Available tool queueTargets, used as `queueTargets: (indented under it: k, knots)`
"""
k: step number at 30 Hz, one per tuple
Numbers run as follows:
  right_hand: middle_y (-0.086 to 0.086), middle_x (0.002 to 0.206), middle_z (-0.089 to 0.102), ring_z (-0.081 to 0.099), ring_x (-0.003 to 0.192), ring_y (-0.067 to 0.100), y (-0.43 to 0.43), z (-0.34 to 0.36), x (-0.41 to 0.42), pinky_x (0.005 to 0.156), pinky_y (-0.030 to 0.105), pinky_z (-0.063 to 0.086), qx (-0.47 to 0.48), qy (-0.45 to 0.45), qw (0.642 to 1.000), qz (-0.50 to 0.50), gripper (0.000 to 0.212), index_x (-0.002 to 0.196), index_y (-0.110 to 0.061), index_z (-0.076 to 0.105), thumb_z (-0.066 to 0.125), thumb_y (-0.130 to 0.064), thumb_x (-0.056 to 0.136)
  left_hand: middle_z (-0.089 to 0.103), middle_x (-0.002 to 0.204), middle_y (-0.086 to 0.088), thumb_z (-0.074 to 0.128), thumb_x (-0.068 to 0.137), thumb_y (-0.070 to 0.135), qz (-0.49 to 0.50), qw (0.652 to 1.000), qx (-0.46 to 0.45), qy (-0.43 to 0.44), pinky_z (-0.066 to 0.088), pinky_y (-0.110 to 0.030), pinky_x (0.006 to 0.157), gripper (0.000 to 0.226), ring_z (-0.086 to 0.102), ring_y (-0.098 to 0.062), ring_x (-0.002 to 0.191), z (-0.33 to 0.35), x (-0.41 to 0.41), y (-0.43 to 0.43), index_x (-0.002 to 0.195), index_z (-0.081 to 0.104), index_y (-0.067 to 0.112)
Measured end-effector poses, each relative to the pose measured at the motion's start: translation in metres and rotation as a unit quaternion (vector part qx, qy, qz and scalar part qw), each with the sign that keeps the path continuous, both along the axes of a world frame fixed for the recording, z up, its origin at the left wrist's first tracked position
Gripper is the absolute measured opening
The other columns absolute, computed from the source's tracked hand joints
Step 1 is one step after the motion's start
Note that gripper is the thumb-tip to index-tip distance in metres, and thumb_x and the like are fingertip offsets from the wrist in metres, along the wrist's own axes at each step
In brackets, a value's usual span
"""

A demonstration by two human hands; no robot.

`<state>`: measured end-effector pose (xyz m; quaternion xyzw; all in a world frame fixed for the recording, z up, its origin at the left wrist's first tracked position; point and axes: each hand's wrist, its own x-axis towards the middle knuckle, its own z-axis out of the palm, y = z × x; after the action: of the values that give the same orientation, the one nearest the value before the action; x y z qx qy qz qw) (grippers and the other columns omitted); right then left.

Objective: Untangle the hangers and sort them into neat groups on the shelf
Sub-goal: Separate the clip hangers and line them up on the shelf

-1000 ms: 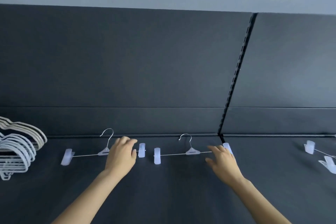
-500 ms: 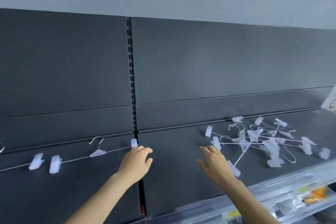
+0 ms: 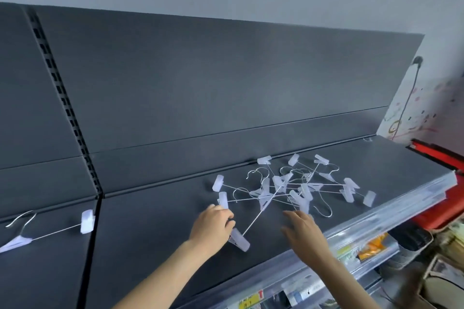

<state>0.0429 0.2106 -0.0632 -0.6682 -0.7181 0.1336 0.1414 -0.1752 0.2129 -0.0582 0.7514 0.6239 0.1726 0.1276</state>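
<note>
On my feed the left hand (image 3: 213,223) sits on the dark shelf (image 3: 150,246) with its fingers (image 3: 227,218) curled inward and bunched together. A frosted clip (image 3: 239,241) pokes out just below and to the right of them, against the hand, but I cannot tell whether the fingers pinch it or only lie over it. From that clip a thin wire bar (image 3: 256,221) runs up and away from the fingers into the tangle of clip hangers (image 3: 288,188). The tangle lies on the shelf just beyond both sets of fingertips, its hooks and clips crossed over one another. My right hand (image 3: 305,232) is relaxed, with its fingers (image 3: 292,216) straight and slightly spread, holding nothing. Their tips are at the near edge of the tangle, and I cannot tell if they touch it. Well off to the left of the left fingers a single hanger (image 3: 25,234) lies apart, its end clip near the foot of the slotted upright (image 3: 62,98). To the right of the right fingers runs the shelf's clear price rail (image 3: 376,221).
</note>
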Motion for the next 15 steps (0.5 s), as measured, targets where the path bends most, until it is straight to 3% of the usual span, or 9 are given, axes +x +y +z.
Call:
queueTargets:
  k: [10, 13, 15]
  knots:
    - [0.004, 0.133, 0.049, 0.044, 0.122, 0.022, 0.039, 0.0, 0.044, 0.099, 0.032, 0.04, 0.019, 0.017, 0.998, -0.055, 0.041, 0.132, -0.017, 0.046, 0.049, -0.026, 0.093, 0.061, 0.109, -0.012, 0.054, 0.089, 0.036, -0.012, 0.997, -0.049, 0.066, 0.044, -0.037, 0.081, 0.034, 0.054, -0.03, 0.104, -0.009, 0.076, 0.063, 0.095, 0.056, 0.003]
    - [0.004, 0.135, 0.047, 0.043, 0.124, 0.022, 0.051, -0.004, 0.045, 0.102, 0.032, 0.038, 0.019, 0.017, 0.998, -0.055, 0.043, 0.134, -0.016, 0.044, 0.049, -0.026, 0.093, 0.063, 0.106, -0.011, 0.053, 0.09, 0.033, 0.008, 0.996, -0.089, 0.032, 0.045, -0.035, 0.078, 0.027, 0.058, -0.031, 0.099, -0.015, 0.08, 0.07, 0.092, 0.057, 0.007]
    - [0.003, 0.138, 0.044, 0.04, 0.127, 0.023, 0.059, -0.005, 0.046, 0.104, 0.032, 0.035, 0.014, 0.006, 0.999, -0.051, 0.046, 0.137, -0.017, 0.04, 0.048, -0.028, 0.093, 0.063, 0.098, -0.009, 0.053, 0.088, 0.027, 0.029, 0.993, -0.115, -0.022, 0.044, -0.032, 0.074, 0.019, 0.059, -0.03, 0.093, -0.018, 0.081, 0.073, 0.076, 0.053, 0.012]
